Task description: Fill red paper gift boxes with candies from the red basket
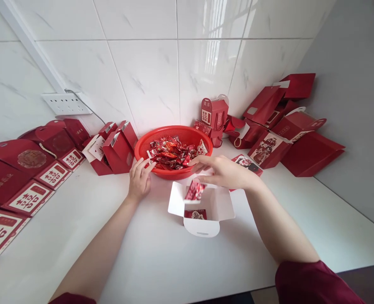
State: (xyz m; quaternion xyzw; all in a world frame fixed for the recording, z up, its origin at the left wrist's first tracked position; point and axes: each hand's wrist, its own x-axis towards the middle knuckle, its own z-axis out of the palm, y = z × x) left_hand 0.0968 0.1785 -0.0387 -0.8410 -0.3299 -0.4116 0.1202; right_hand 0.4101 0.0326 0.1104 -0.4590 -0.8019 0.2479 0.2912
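My left hand point(139, 179) rests its spread fingers on the near left rim of a red plastic basket point(202, 169), with the thumb outside it. Wrapped red sweets point(171, 154) fill the basket. My right hand point(221, 171) is over the near right of the basket, its fingers and thumb apart. Just below that thumb, a red sweet packet point(195, 191) hangs over an open gift box point(223, 202); it looks loose, slightly blurred. White inside, the box has its flaps folded outward. A red printed piece point(196, 214) shows inside it.
Closed red gift boxes point(28, 196) line the left side. Open red boxes point(117, 147) stand left of the basket. More boxes point(269, 147) are piled at the right, and a small handled box point(215, 116) stands by the tiled wall. A socket strip point(66, 104) is on the wall.
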